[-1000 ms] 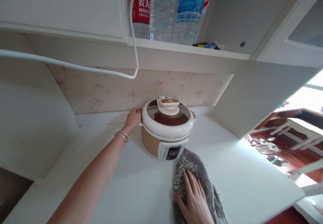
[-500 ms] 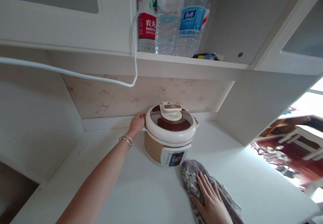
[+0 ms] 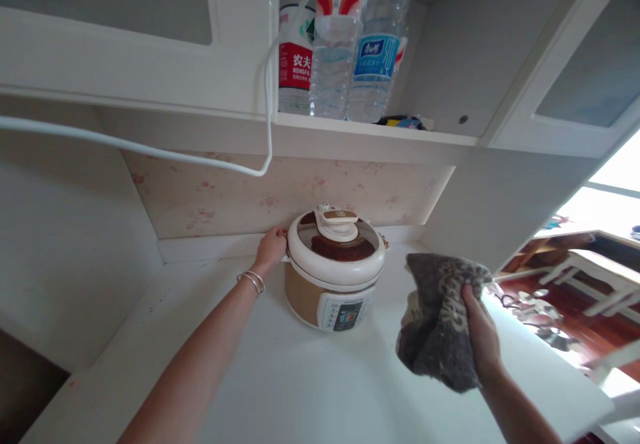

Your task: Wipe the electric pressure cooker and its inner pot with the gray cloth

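Note:
A white and tan electric pressure cooker [image 3: 305,291] with a brown-tinted lid stands on the white countertop [image 3: 280,391], close to the back wall. My left hand [image 3: 273,245], with bangles at the wrist, is closed on the cooker's left side handle; the fingertips are partly hidden behind it. To the right of the cooker, my right hand [image 3: 483,337] grips a folded grey patterned cloth [image 3: 440,324] at its right edge. The cloth is raised above the countertop and hangs in loose folds.
Overhead, an open cabinet shelf [image 3: 380,131] holds several plastic water bottles [image 3: 335,64]. A white cable [image 3: 200,159] loops down from it and runs off left. Side panels [image 3: 480,197] bound the counter. Beyond the right edge lies a room with a white stool [image 3: 590,274].
My right hand has lifted the cloth off the countertop and moved it up and to the right, from lying flat on it to gripping it. My left hand stays on the handle.

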A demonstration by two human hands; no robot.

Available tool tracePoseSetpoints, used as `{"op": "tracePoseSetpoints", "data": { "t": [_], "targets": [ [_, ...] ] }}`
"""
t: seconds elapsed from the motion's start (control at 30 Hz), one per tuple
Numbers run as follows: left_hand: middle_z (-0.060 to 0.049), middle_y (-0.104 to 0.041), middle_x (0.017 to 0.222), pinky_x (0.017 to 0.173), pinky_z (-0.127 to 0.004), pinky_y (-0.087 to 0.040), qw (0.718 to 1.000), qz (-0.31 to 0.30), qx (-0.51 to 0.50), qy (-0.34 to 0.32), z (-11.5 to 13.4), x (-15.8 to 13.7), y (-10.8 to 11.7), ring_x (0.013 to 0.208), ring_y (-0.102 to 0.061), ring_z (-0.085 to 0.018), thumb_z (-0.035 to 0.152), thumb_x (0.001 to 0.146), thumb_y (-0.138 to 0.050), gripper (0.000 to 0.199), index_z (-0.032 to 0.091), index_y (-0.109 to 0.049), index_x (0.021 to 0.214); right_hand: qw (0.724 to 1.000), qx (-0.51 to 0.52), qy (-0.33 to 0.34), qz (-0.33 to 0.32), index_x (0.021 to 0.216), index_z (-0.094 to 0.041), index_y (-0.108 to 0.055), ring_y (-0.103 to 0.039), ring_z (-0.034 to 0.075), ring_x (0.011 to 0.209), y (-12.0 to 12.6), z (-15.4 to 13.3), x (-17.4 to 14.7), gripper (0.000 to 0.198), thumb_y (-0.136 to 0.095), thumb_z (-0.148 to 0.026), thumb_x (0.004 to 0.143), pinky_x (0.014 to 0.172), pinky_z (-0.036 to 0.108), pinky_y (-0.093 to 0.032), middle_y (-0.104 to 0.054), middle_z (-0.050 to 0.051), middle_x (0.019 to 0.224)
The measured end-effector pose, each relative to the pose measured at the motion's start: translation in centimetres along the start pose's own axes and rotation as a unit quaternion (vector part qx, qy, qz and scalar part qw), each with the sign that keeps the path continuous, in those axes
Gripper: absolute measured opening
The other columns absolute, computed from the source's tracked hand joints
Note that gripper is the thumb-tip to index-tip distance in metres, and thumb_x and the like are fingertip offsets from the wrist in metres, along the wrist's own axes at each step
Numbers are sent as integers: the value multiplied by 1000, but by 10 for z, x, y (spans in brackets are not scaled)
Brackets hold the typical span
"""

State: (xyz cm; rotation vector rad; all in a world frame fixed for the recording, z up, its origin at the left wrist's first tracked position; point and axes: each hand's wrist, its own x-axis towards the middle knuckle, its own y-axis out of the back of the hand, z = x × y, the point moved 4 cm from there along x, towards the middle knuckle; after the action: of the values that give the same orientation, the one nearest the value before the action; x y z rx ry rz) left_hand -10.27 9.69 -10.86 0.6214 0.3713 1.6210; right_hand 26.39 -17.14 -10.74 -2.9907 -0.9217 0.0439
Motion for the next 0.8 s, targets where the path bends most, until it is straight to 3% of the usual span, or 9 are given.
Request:
{"op": "tracePoseSetpoints", "data": {
  "t": [0.1,0.17,0.33,0.43,0.53,0.67,0.73,0.8],
  "targets": [
    [-12,-70,110,87,-34,-43,1000,3,-3,3,1,-1,1,104,-63,-25,30,90,-36,33,20,-67,97,997,9,70,-24,120,-13,-63,-66,24,86,-52,-56,9,72,-63,-67,72,80,33,-52,-72,6,92],
    [-12,-70,109,87,-34,-43,1000,5,-5,4,2,-1,1,103,-63,-25,31,90,-36,33,20,-67,97,983,-8,132,-124,118,-16,-64,-65,24,92,-101,-82,14,66,-61,-67,75,83,33,-50,-72,6,100],
    [-11,-71,107,84,-33,-45,1000,13,-3,8,2,-2,1,101,-64,-25,30,89,-36,33,21,-67,97,895,-174,240,-334,113,-21,-68,-62,23,105,-220,-108,27,51,-55,-60,83,100,38,-40,-70,6,114],
    [-10,-71,107,84,-32,-45,1000,20,-1,5,3,-2,1,101,-64,-24,29,89,-35,33,22,-67,97,843,-204,238,-437,103,-17,-72,-65,23,98,-267,-116,38,42,-60,-52,82,98,36,-43,-72,7,107],
    [-9,-72,105,84,-32,-45,1000,22,-2,2,3,-2,1,99,-65,-23,29,88,-36,33,22,-68,94,809,-196,141,-535,95,-13,-73,-67,23,86,-291,-114,48,38,-65,-46,79,87,33,-49,-75,9,96],
    [-9,-72,103,82,-31,-45,1000,24,-8,3,2,-3,1,96,-65,-23,29,87,-37,32,22,-68,94,780,-180,-34,-598,97,-11,-72,-68,24,74,-294,-96,54,46,-60,-52,80,74,34,-54,-75,11,89],
    [-9,-72,102,82,-31,-45,1000,25,-11,3,3,-4,2,95,-65,-22,30,87,-37,33,22,-68,94,787,-168,-29,-592,97,-12,-72,-69,24,75,-290,-92,55,46,-58,-53,81,76,35,-54,-75,12,90],
    [-9,-72,102,81,-30,-45,1000,24,-12,2,3,-4,2,94,-65,-22,29,87,-37,33,22,-68,92,807,-152,39,-569,98,-12,-72,-69,24,82,-286,-94,55,43,-58,-50,82,83,35,-52,-75,11,96]
  ]
}}
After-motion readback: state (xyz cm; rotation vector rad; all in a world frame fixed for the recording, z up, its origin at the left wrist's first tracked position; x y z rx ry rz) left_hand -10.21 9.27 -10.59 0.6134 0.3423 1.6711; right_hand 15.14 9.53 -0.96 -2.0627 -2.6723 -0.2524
